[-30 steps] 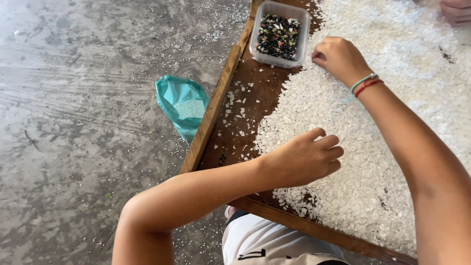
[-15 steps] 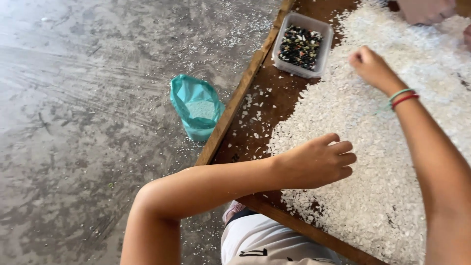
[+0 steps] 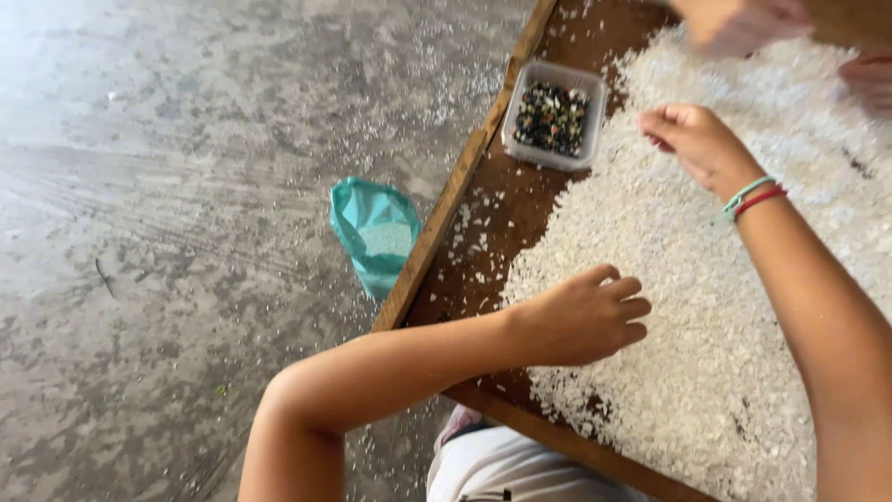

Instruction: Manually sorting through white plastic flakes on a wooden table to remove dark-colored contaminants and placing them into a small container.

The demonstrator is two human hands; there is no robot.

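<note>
Right hand lifted off white chips, clear tub of dark bits

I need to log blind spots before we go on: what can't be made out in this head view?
- Left hand: fingertips curled under, contact with white flakes hidden.
- Right hand: pinch contents too small.
- Clear plastic tub: dark bits too small to identify.
- Another person's hands: blurred, cut by top edge.

A broad, loose layer of small white flakes covers the brown wooden tabletop from near to far, thinning to scattered bits along its left edge.
</note>
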